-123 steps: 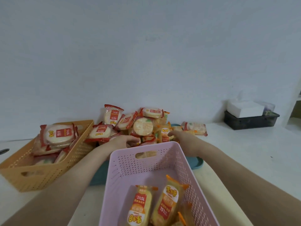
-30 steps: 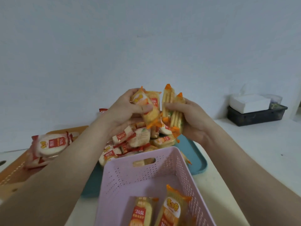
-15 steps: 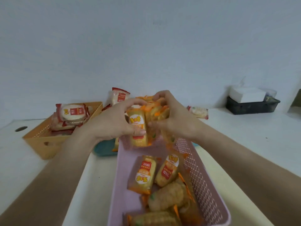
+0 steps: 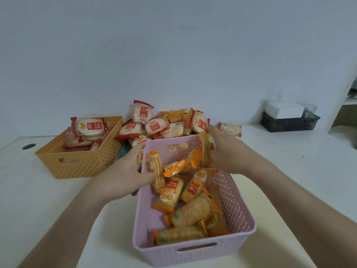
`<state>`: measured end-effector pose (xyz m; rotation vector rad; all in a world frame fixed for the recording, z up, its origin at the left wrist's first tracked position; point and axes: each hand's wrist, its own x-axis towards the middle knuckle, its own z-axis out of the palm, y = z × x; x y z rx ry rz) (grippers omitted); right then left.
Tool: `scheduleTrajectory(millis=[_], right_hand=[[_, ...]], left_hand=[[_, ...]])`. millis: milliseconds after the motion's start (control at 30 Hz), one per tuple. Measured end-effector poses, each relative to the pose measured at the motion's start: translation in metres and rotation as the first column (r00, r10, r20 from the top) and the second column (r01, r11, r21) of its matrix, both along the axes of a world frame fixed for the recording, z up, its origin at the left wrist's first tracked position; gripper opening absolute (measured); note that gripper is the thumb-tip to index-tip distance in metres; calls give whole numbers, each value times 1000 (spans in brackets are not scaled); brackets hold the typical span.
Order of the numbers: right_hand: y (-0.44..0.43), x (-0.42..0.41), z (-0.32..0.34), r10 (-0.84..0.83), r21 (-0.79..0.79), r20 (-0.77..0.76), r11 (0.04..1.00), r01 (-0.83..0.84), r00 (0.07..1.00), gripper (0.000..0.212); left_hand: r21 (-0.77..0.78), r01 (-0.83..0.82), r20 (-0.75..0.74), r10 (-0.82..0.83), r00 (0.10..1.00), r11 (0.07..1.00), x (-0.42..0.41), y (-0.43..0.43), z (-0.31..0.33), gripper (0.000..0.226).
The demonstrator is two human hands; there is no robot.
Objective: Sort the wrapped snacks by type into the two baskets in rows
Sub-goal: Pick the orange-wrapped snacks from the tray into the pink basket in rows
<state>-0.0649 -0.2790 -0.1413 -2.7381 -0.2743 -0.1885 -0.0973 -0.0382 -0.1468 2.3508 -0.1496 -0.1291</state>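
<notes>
Midway: left hand (image 4: 123,171) and right hand (image 4: 228,151) each grip orange-wrapped snack (image 4: 155,171) over part-filled pink basket (image 4: 193,246); orange basket (image 4: 81,163) part-filled; mixed pile (image 4: 154,126) unsorted.

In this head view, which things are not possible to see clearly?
Head view:
Lower packets in the orange basket: hidden by its wall and the top packets.
Bottom packets in the pink basket: under the upper ones.
Wrapper print: too blurred to read.
Black bin contents: hidden by the white box.
</notes>
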Motion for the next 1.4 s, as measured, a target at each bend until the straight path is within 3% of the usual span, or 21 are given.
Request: scheduleTrajectory(millis=[133, 233, 333, 467, 567, 633, 733, 800, 833, 933, 1000, 1100, 1133, 1233, 1300, 1333, 1400], right_hand=[[0, -3, 0, -7, 56, 173, 998, -2, 985, 58], [-2, 6, 14, -34, 121, 326, 993, -6, 945, 57], [1, 22, 23, -83, 161, 372, 987, 24, 924, 56], [6, 34, 16, -98, 196, 285, 980, 42, 953, 60], [8, 28, 6, -73, -4, 411, 997, 82, 909, 62], [9, 16, 8, 54, -81, 467, 997, -19, 882, 55], [9, 4, 17, 298, -137, 198, 952, -274, 934, 34], [12, 8, 16, 334, -295, 35, 904, -309, 942, 26], [13, 11, 13, 337, -368, 47, 881, -298, 940, 25], [19, 17, 6, 339, -468, 112, 847, -252, 934, 28], [23, 18, 5, 330, -489, 64, 833, -259, 942, 35], [26, 19, 3, 335, -431, 117, 866, -256, 935, 18], [23, 21, 3, 320, -374, 127, 892, -254, 939, 25], [11, 23, 11, 235, -10, 186, 971, -238, 954, 38], [1, 20, 23, 170, 254, 210, 942, -221, 963, 35], [-4, 18, 27, 176, 312, 199, 921, -232, 964, 34], [-7, 11, 34, 227, 261, 162, 929, -263, 961, 37]], left_hand=[[11, -81, 206, 77, 976, 997, 0, 1, -2, 69], [53, -107, 411, 76, 909, 993, 13, 0, 2, 67], [67, -138, 548, 79, 833, 988, 35, -4, 7, 69], [68, -171, 533, 109, 839, 983, 64, -10, 5, 64], [165, -211, 481, 109, 870, 963, 76, -6, 0, 53], [223, -272, 519, 122, 846, 936, 75, -2, 0, 50], [276, -284, 676, 24, 736, 918, 61, -5, 12, 38], [397, -106, 609, -176, 774, 912, 46, -15, 24, 21], [511, 12, 483, -299, 823, 859, 41, -23, 27, 19], [766, 266, 49, -466, 883, 585, 37, -46, 17, 25], [824, 277, -4, -485, 875, 495, 43, -53, 5, 21], [808, 256, 47, -491, 870, 531, 47, -54, 3, 16], [786, 246, 85, -493, 866, 567, 47, -53, 6, 17], [621, 145, 331, -425, 843, 771, 41, -41, 18, 29], [448, 77, 497, -319, 807, 891, 36, -31, 23, 39], [382, 56, 549, -276, 789, 922, 33, -26, 24, 40], [344, 45, 589, -253, 767, 938, 29, -21, 24, 33]])
